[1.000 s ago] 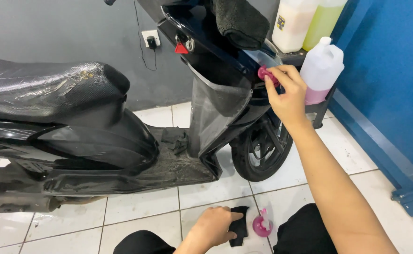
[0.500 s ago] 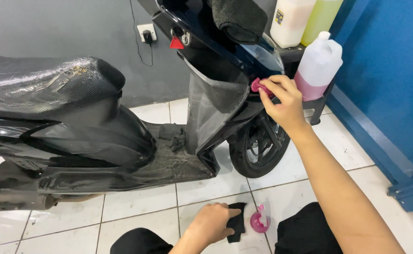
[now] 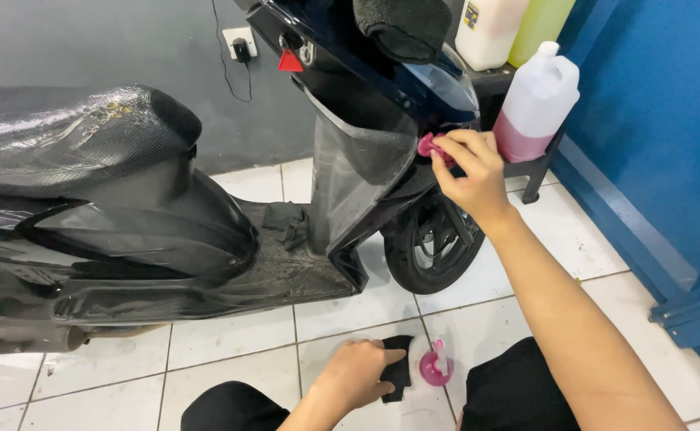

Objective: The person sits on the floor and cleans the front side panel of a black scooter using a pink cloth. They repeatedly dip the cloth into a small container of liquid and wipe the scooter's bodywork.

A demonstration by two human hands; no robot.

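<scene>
A: What had changed?

B: The right hand [image 3: 468,172], its grip pinched on a pink pad [image 3: 430,146], had slid down the scooter [image 3: 350,152] fairing to its front edge, just above the wheel [image 3: 430,247].

A: And the left?

B: The left hand [image 3: 358,375] stayed low, grip closed on a black cloth [image 3: 398,373] on the floor [image 3: 230,359], beside a pink bottle [image 3: 435,367]. Wiping looked ongoing.
</scene>
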